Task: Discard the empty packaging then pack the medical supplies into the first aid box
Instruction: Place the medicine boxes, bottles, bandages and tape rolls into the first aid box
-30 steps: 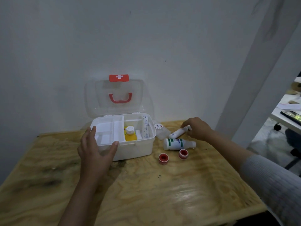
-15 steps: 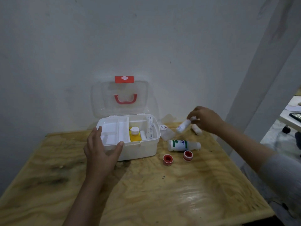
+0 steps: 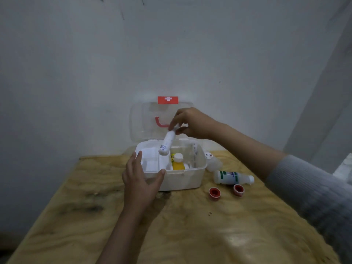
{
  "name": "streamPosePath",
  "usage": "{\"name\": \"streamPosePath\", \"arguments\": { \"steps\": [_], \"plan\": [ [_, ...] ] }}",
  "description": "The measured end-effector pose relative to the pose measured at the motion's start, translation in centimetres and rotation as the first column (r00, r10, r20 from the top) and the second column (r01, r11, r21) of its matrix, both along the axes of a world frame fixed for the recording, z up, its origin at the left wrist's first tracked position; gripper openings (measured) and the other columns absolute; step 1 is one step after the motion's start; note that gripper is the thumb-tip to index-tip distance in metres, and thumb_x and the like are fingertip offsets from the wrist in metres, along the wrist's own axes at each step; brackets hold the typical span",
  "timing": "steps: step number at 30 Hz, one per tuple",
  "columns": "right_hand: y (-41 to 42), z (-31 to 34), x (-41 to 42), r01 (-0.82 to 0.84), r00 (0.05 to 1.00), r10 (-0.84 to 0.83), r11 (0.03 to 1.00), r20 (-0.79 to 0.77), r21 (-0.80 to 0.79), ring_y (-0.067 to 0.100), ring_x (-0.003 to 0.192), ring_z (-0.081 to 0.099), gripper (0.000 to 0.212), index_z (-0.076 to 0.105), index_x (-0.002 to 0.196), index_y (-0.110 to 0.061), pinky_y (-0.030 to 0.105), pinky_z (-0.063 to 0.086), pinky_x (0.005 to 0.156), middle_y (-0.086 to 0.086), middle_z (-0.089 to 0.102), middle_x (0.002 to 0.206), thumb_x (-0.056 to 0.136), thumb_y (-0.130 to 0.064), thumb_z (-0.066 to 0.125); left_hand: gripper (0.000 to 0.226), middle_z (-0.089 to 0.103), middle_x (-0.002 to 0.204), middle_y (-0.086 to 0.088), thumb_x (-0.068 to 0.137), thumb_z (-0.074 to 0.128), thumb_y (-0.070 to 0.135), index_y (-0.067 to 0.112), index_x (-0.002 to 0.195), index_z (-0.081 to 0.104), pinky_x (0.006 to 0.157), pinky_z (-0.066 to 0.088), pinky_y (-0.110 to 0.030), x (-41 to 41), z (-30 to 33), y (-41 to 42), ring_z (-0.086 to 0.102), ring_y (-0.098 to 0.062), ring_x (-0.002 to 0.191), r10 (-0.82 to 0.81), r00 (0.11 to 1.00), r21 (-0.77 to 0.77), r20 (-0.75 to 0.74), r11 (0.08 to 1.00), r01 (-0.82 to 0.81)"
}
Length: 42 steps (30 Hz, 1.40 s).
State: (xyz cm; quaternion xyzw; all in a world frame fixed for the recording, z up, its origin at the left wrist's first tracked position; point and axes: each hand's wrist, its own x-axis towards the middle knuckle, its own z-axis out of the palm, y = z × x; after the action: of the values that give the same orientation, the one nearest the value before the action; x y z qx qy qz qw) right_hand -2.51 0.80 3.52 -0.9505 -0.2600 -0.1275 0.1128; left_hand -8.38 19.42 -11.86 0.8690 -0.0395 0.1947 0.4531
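The white first aid box stands open on the wooden table, its clear lid with a red handle and red cross label upright against the wall. Inside sit a yellow bottle with a white cap and a white tube at the right wall. My right hand pinches the top of a white tube, which hangs tilted above the box's white tray. My left hand grips the box's front left corner. To the right lie a white bottle with a green label, two red caps and a clear packet.
The wooden table ends against a grey wall behind the box. Its front half is bare wood with dark stains at the left. A pale pillar rises at the right beyond the table edge.
My right hand lifted the white tube from the table's right side and carried it left over the open box. My left hand has stayed on the box's front corner.
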Motion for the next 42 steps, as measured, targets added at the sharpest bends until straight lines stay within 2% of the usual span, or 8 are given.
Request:
{"name": "streamPosePath", "arguments": {
  "steps": [8, 12, 18, 25, 28, 32, 36, 42],
  "plan": [
    [3.8, -2.9, 3.3, -0.080, 0.970, 0.025, 0.971, -0.241, -0.224, 0.020, 0.095, 0.062, 0.030, 0.074, 0.100, -0.015, 0.026, 0.045, 0.077, 0.007, 0.071, 0.107, 0.075, 0.001, 0.069, 0.086, 0.017, 0.153, 0.007, 0.075, 0.060, 0.058, 0.033, 0.144, 0.017, 0.100, 0.032, -0.038, 0.1, -0.2, 0.2, 0.020, -0.019, 0.134, -0.011, 0.999, -0.006, 0.046, 1.000, 0.011],
    [3.0, -3.3, 3.4, -0.032, 0.961, 0.007, 0.996, -0.277, -0.085, 0.017, 0.102, 0.063, 0.036, 0.071, 0.106, -0.019, 0.033, 0.052, 0.090, 0.004, 0.069, 0.116, 0.076, 0.000, 0.071, 0.085, 0.016, 0.153, 0.008, 0.075, 0.061, 0.056, 0.033, 0.144, 0.018, 0.098, 0.032, -0.036, 0.2, -0.2, 0.2, 0.019, -0.018, 0.134, -0.008, 0.999, -0.006, 0.051, 1.000, 0.009],
    [-0.8, -2.7, 1.7, 0.136, 0.957, -0.117, 0.989, -0.266, 0.056, 0.009, 0.076, 0.062, 0.018, 0.074, 0.090, -0.010, 0.016, 0.049, 0.070, 0.005, 0.074, 0.092, 0.073, -0.005, 0.075, 0.085, 0.017, 0.153, 0.006, 0.075, 0.064, 0.052, 0.031, 0.145, 0.020, 0.096, 0.026, -0.031, 0.1, -0.2, 0.2, 0.018, -0.019, 0.135, -0.023, 0.998, -0.015, 0.066, 1.000, 0.024],
    [-3.0, -4.5, 0.9, 0.304, 0.655, -0.176, 0.952, -0.735, 0.043, 0.015, 0.080, 0.071, 0.018, 0.073, 0.092, -0.010, 0.024, 0.058, 0.075, 0.010, 0.074, 0.086, 0.078, 0.002, 0.068, 0.085, 0.018, 0.154, 0.004, 0.075, 0.065, 0.051, 0.030, 0.145, 0.021, 0.102, 0.029, -0.038, 0.3, -0.5, 0.2, 0.019, -0.022, 0.135, 0.000, 0.998, 0.003, 0.064, 1.000, 0.000],
    [-2.2, -4.9, 1.7, 0.274, 0.606, -0.195, 0.961, -0.771, -0.028, 0.020, 0.083, 0.072, 0.021, 0.072, 0.095, -0.009, 0.022, 0.059, 0.071, 0.008, 0.072, 0.084, 0.081, 0.004, 0.064, 0.086, 0.016, 0.154, 0.006, 0.075, 0.064, 0.053, 0.034, 0.144, 0.018, 0.103, 0.031, -0.044, 0.4, -0.6, 0.1, 0.017, -0.021, 0.136, 0.011, 0.999, 0.011, 0.053, 1.000, -0.011],
    [-0.9, -5.4, 2.9, 0.188, 0.527, -0.281, 0.959, -0.802, -0.213, 0.018, 0.068, 0.066, 0.029, 0.066, 0.110, -0.007, 0.019, 0.058, 0.055, 0.007, 0.063, 0.083, 0.085, 0.007, 0.057, 0.086, 0.017, 0.154, 0.007, 0.074, 0.065, 0.054, 0.035, 0.144, 0.018, 0.103, 0.033, -0.046, 0.4, -0.6, 0.0, 0.018, -0.020, 0.136, 0.021, 0.999, 0.005, 0.043, 1.000, -0.022],
    [-0.1, -6.0, 3.7, 0.055, 0.471, -0.355, 0.926, -0.808, -0.374, 0.011, 0.053, 0.066, 0.037, 0.058, 0.122, -0.008, 0.022, 0.057, 0.059, 0.003, 0.060, 0.079, 0.088, 0.006, 0.053, 0.086, 0.017, 0.154, 0.008, 0.074, 0.066, 0.053, 0.038, 0.143, 0.018, 0.104, 0.032, -0.046, 0.6, -0.8, 0.1, 0.019, -0.021, 0.136, 0.026, 0.998, 0.013, 0.049, 1.000, -0.027],
    [0.5, -6.3, 3.8, -0.007, 0.426, -0.391, 0.900, -0.816, -0.435, 0.019, 0.069, 0.061, 0.044, 0.050, 0.130, -0.013, 0.021, 0.056, 0.055, 0.004, 0.061, 0.084, 0.090, 0.004, 0.050, 0.085, 0.018, 0.154, 0.007, 0.075, 0.066, 0.050, 0.035, 0.144, 0.019, 0.103, 0.032, -0.046, 0.5, -0.7, 0.0, 0.019, -0.021, 0.137, 0.023, 0.998, 0.015, 0.058, 1.000, -0.024]
  ]
}}
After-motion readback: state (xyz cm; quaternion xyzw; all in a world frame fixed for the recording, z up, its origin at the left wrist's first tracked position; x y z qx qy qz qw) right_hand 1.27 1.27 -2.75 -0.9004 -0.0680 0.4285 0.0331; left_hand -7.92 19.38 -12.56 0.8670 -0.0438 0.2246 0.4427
